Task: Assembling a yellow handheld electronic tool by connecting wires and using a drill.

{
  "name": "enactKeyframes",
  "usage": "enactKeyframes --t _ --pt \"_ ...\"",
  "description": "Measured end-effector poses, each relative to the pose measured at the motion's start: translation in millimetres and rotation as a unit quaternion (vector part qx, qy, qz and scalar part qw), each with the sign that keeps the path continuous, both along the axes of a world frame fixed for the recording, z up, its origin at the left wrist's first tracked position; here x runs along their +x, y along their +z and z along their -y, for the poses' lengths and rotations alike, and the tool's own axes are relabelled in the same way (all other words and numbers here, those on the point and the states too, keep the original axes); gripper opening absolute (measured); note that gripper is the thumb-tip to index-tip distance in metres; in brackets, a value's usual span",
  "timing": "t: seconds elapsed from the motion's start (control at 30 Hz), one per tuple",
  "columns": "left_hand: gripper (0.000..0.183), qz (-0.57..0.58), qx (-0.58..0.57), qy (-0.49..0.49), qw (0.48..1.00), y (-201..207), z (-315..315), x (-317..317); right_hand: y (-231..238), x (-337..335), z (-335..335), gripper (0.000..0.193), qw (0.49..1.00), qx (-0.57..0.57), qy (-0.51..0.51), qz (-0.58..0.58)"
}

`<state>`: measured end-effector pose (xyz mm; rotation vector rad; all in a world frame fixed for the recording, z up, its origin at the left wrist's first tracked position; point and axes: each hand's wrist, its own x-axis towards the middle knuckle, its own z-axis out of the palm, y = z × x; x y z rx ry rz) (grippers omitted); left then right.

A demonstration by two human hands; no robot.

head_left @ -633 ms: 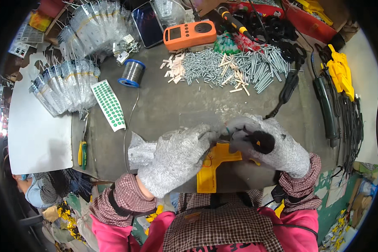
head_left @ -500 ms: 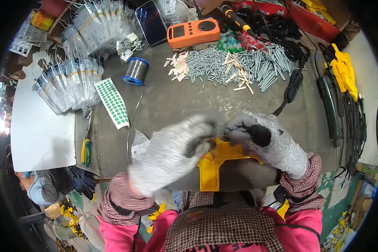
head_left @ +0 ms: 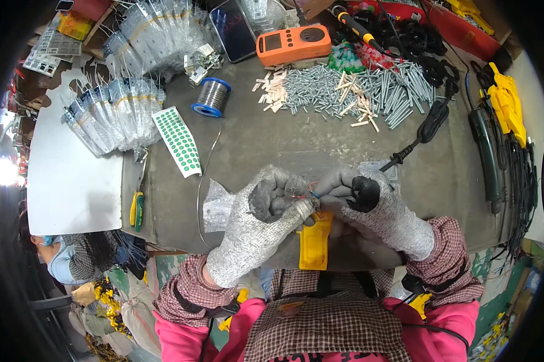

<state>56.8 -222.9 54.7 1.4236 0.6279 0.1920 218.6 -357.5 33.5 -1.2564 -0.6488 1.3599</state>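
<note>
Both hands wear grey work gloves with dark fingertips and meet over the front of the bench. My left hand (head_left: 269, 202) is closed, palm partly turned up, pinching a thin red wire (head_left: 300, 196). My right hand (head_left: 368, 196) pinches a thin blue wire (head_left: 314, 193) close beside it. The wire ends nearly meet between the fingertips; whether they touch is too small to tell. Under the hands lies a yellow plastic housing (head_left: 313, 247), its upper part hidden by the gloves. A clear plastic packet (head_left: 218, 208) lies left of my left hand.
Screws (head_left: 326, 90) are heaped at the back, near an orange meter (head_left: 294, 45). A solder spool (head_left: 211, 97), a sheet of green stickers (head_left: 176, 142) and bagged parts (head_left: 118, 111) lie left. A green-handled tool (head_left: 137, 211) is at the left edge; a dark cylindrical tool (head_left: 484, 160) stands right.
My left hand, blurred before, is now steadier and turned palm-up at the wires. Both hands cover more of the yellow housing. The whole view has shifted slightly.
</note>
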Motion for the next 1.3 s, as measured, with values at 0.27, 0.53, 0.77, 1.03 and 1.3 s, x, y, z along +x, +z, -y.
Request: enactKeyframes --t 0.27,0.53,0.77,1.03,1.3 --pt "0.015 -0.041 0.092 -0.031 0.994 16 -13 6 -9 1 2 0.017 0.976 0.115 0.006 0.185" --pt "0.036 -0.011 0.769 -0.374 0.519 41 -27 7 -12 2 0 0.011 0.988 0.066 0.008 0.137" --pt "0.027 -0.153 0.323 -0.24 0.902 45 -33 22 -15 5 0 0.014 0.968 0.102 0.015 0.229" --pt "0.018 -0.091 0.597 -0.348 0.717 45 -29 20 -19 5 1 0.016 0.944 0.181 0.005 0.277" --pt "0.021 -0.171 0.414 -0.342 0.826 44 -34 28 -25 5 -2 0.015 0.957 0.163 0.007 0.24"
